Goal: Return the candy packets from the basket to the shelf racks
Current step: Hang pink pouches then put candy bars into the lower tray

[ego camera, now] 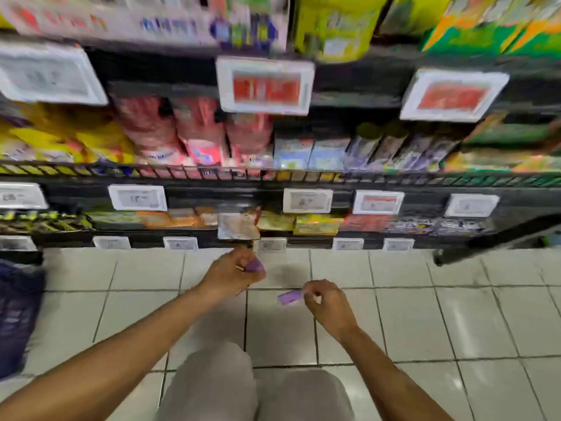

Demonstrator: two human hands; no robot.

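L hand [235, 270] & R hand [323, 299], each w/ purple candy packet [289, 298] in fingers.

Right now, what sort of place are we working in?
Most likely a shop aisle: shelf racks stocked with packets, white price tags along their edges, a tiled floor.

Pale glossy floor tiles [425, 314] with dark grout run up to the black shelving [349, 183], whose edges carry white price tags [138, 197].
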